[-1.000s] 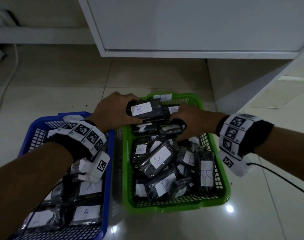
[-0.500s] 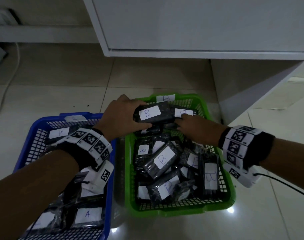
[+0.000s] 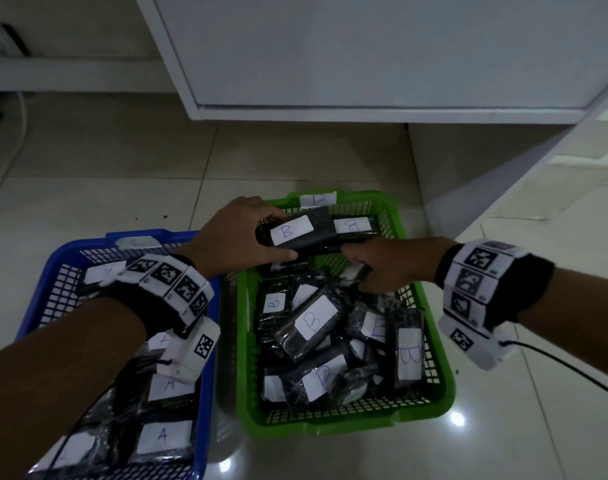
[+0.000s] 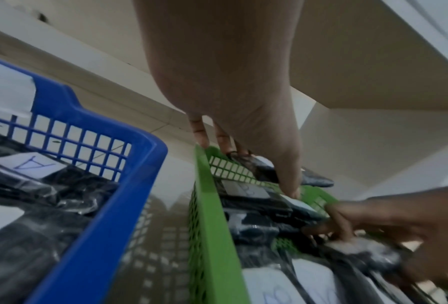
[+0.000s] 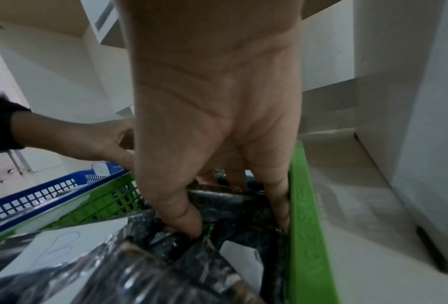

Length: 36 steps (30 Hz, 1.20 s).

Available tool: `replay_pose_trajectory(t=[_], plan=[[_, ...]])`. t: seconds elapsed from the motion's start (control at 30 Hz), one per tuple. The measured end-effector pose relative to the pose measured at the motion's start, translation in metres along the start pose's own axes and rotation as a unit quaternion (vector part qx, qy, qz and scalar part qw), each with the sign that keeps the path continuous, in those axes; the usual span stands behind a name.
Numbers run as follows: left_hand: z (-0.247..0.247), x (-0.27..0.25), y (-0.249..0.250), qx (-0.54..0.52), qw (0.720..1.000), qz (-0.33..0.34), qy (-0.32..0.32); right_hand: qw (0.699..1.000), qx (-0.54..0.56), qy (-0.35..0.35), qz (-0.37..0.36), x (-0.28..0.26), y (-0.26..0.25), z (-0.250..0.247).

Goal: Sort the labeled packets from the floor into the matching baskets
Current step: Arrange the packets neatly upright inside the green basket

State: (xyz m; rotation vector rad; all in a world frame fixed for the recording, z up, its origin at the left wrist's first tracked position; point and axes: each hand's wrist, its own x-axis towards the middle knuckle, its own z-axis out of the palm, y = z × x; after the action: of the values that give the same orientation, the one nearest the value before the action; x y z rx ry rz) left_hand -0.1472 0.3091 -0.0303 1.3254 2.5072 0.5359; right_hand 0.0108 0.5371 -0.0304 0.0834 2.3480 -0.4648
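Note:
My left hand [image 3: 281,236] grips a black packet with a white "B" label [image 3: 295,232] over the far end of the green basket [image 3: 434,368], which carries a "B" tag [image 3: 318,199] on its far rim. A second B packet [image 3: 351,225] lies just behind it. My right hand [image 3: 361,268] reaches down into the green basket beside its right wall; in the right wrist view its thumb and fingers [image 5: 189,218] pinch a dark packet [image 5: 223,200]. Several B packets [image 3: 314,322] fill the green basket. The blue basket [image 3: 205,393] at left holds packets labeled A [image 3: 164,436].
A white cabinet [image 3: 365,64] overhangs the tiled floor [image 3: 122,174] just beyond the baskets, with its side panel [image 3: 469,168] to the right of the green basket. A cable [image 3: 4,161] runs along the floor at far left. The two baskets stand side by side, almost touching.
My right hand has drawn back from the far B packets and dipped lower into the green basket. My left hand keeps hold of the B packet, shifted slightly right.

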Motion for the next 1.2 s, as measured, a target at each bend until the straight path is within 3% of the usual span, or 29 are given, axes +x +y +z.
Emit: replay_pose_trajectory(t=[0.1,0.33,0.4,0.57,0.73,0.97,1.1,1.2], plan=[[0.004,-0.003,0.006,-0.004,1.000,0.010,-0.015,0.999,0.001,-0.040,0.018,0.008,-0.003,0.001],[0.006,-0.003,0.010,-0.066,0.998,-0.007,0.009,0.994,-0.018,0.107,-0.016,0.017,-0.009,0.014],[0.006,-0.002,0.008,-0.078,0.997,-0.013,0.023,0.994,-0.017,0.108,-0.026,0.017,-0.007,0.016],[0.006,-0.002,0.006,-0.116,0.992,-0.032,0.038,0.999,-0.032,0.010,-0.021,0.015,-0.010,0.002],[0.005,-0.003,0.007,-0.115,0.992,-0.026,0.031,0.999,-0.029,-0.017,-0.012,0.027,-0.010,-0.009],[-0.020,-0.005,0.006,-0.065,0.993,0.014,-0.099,0.992,0.035,0.107,-0.048,0.008,-0.001,-0.016],[-0.022,-0.002,0.008,-0.057,0.984,-0.007,-0.167,0.999,0.022,0.040,-0.008,-0.003,0.003,-0.022],[-0.022,-0.001,0.006,-0.067,0.982,-0.017,-0.175,0.998,-0.030,-0.031,0.036,0.005,-0.002,-0.021]])
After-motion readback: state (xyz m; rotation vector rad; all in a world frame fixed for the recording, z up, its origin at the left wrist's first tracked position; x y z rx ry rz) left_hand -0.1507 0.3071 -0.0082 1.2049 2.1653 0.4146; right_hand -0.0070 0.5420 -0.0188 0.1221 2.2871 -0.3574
